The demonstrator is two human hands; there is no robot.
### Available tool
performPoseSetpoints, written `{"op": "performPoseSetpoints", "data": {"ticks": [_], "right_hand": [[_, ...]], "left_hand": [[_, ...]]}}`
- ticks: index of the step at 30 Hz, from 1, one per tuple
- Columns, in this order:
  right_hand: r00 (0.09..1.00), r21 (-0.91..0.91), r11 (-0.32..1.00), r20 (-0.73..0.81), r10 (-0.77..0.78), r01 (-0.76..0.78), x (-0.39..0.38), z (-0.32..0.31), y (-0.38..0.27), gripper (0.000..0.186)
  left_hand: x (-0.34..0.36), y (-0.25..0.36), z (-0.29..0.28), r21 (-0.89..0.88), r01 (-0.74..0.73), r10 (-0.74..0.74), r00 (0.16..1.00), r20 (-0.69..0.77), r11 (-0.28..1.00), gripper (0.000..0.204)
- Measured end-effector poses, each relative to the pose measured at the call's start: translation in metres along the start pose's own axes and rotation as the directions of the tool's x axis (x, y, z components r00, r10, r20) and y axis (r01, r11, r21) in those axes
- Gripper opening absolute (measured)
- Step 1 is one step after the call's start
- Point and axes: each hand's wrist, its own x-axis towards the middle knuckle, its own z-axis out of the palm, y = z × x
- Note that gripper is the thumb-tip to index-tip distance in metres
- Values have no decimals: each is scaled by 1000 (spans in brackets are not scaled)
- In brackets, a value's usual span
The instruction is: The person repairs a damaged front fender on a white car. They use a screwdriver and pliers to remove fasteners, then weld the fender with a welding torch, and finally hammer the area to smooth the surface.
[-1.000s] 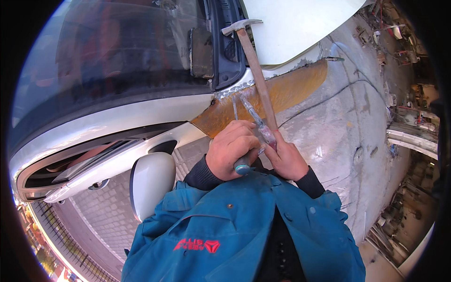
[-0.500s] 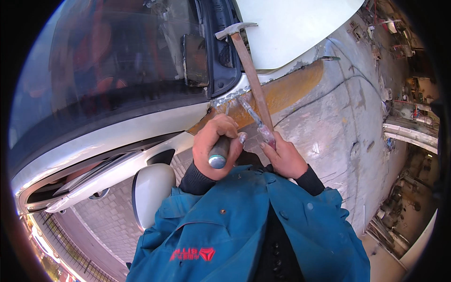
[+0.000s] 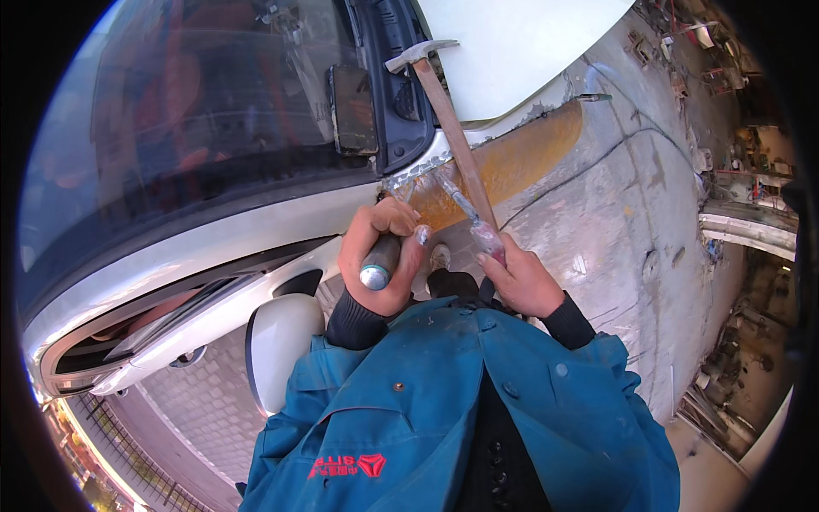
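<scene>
My left hand [image 3: 375,256] is wrapped round the dark grey handle [image 3: 381,261] of a tool with a pale metal butt end; its working end is mostly hidden behind my fingers, near the fender edge. In my right hand [image 3: 522,280] is a screwdriver [image 3: 465,203] with a worn reddish handle and a paint-smeared shank, its tip by the bare seam. A claw hammer [image 3: 452,128] lies across the car, head on the windscreen cowl side and wooden handle towards my right hand. Whether my fingers touch that handle, I cannot tell. Both tools point at a rusty brown fender strip [image 3: 512,166].
A white hood panel [image 3: 520,51] stands beyond the hammer. The windscreen [image 3: 213,94], white door frame and side mirror [image 3: 283,350] are on my left. A dark cable [image 3: 589,166] crosses the scuffed pale surface to the right, with cluttered shelving farther off.
My left hand and its tool have shifted left and slightly back from the fender strip. My right hand has moved slightly right with the screwdriver. The view has shifted a little.
</scene>
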Motion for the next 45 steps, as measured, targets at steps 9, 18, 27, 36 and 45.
{"op": "performPoseSetpoints", "data": {"ticks": [9,18,27,36,45], "right_hand": [[995,137,989,-81,-50,61,-14,12,20,50],[922,228,911,-269,-280,343,-34,13,13,58],[794,7,822,-259,-549,570,-20,11,-8,72],[684,-132,680,-16,-729,721,1,10,-3,79],[686,-288,779,-368,-628,558,88,-23,38,76]], "left_hand": [[-3,1,2,32,-38,39,999,-38,999,21],[-41,43,13,212,170,-209,962,178,962,20],[-81,-3,41,353,464,-572,751,330,812,56],[-122,-25,40,287,493,-548,820,162,822,56],[-144,-19,63,89,445,-442,895,-58,891,22]]}}
